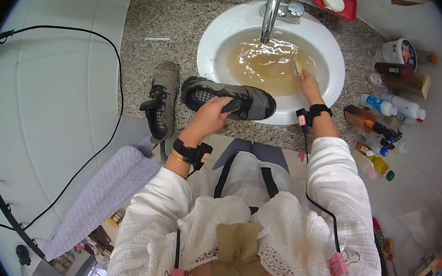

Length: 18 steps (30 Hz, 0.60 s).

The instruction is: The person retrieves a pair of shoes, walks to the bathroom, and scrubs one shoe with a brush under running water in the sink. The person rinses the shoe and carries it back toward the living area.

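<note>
Gripped at its tongue and opening, a grey and black lace-up shoe lies sideways in my left hand, over the front rim of the white washbasin. My right hand holds a small pale brush at the surface of the murky brown water in the basin; its lower part is hard to make out. The matching shoe stands on the granite counter to the left, toe towards the back, its tongue folded out. Above the water is the chrome tap.
Several bottles and a white tub line the counter's right side. A red dish with white soap sits behind the basin. A lilac towel hangs at the left, near a black cable. Cables run from both wrist straps.
</note>
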Available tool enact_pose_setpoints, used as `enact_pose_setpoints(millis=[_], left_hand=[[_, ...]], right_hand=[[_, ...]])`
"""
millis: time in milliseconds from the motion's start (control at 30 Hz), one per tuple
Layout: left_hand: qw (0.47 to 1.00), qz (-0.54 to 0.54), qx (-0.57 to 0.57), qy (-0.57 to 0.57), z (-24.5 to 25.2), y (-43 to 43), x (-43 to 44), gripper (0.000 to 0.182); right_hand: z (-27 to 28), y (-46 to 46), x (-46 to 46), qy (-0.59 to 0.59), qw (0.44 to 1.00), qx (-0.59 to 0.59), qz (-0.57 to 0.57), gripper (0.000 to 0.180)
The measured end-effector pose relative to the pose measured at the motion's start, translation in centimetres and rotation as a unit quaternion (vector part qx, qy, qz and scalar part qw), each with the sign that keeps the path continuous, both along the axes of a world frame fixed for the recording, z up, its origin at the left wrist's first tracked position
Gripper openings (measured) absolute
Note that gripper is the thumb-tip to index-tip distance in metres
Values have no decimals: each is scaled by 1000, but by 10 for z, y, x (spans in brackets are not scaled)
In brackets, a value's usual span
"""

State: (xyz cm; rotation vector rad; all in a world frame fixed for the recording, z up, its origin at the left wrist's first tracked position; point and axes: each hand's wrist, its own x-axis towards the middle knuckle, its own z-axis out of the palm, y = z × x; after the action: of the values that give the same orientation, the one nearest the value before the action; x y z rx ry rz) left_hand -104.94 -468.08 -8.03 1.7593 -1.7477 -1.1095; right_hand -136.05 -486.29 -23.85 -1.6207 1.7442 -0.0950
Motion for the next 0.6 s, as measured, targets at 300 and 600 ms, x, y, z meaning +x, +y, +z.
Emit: enact_pose_setpoints(millis=[300,600], left_hand=[[916,-64,395,33,9,-42,29,65],[948,101,292,-79,-11,-48,-12,63]], right_hand=[[30,25,25,68,998,20,0,40],[38,33,31,-97,995,-15,29,40]])
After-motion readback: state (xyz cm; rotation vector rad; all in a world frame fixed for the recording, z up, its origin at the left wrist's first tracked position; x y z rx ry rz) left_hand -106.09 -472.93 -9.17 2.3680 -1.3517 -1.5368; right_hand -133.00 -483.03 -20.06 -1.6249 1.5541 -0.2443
